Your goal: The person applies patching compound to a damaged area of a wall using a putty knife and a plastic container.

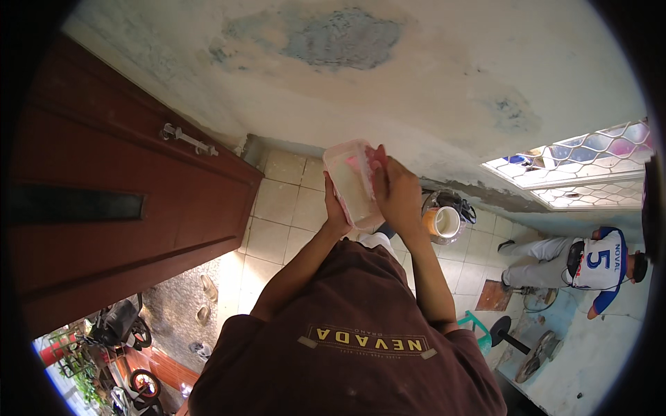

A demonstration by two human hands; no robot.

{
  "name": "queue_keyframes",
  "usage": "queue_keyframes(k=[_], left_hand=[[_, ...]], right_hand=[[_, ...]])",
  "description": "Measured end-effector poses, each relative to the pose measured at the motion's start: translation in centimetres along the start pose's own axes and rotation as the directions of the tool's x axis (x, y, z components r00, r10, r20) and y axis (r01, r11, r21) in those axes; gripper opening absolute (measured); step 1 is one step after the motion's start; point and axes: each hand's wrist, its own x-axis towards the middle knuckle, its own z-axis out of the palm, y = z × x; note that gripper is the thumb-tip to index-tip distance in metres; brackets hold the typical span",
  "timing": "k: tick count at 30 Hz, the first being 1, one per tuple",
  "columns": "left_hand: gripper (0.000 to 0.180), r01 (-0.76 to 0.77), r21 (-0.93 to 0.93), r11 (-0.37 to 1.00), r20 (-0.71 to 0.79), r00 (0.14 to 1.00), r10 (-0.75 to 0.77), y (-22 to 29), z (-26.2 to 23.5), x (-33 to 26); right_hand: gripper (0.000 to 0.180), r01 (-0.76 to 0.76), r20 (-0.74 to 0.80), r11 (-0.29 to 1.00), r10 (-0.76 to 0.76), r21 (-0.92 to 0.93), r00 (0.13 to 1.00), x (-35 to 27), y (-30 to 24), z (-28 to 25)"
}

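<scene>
In front of my chest, my left hand (pixel 336 209) grips the left side of a rectangular, see-through plastic tub (pixel 351 186) with a pinkish rim. The tub is tilted, and its inside looks pale. My right hand (pixel 401 193) is closed over its right edge, with the fingers on a pink object (pixel 377 157). Whether that is a lid, a cloth or a sponge is hard to make out. The fingers cover much of it. Just right of my right forearm stands a white and orange bucket (pixel 444 222).
A wall with a peeling patch (pixel 343 38) rises ahead. On the left is a brown door (pixel 132 166) with a metal latch. To the right are a grille window (pixel 576 166), a bent-over person (pixel 579 260), a teal plastic stool (pixel 479 331) and a black post with round discs (pixel 517 341).
</scene>
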Motion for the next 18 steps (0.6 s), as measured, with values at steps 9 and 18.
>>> queue_keyframes(k=[9, 18], left_hand=[[0.073, -0.036, -0.026, 0.999, -0.045, 0.998, 0.035, -0.1, -1.9, 0.5], [0.076, 0.050, 0.026, 0.998, -0.027, 0.998, -0.049, -0.6, -1.3, -0.1]], right_hand=[[0.017, 0.030, 0.081, 0.999, -0.026, -0.046, 0.996, -0.2, -0.2, 0.6], [0.023, -0.048, 0.080, 0.996, 0.042, 0.074, 0.996, -2.4, 2.4, 0.9]])
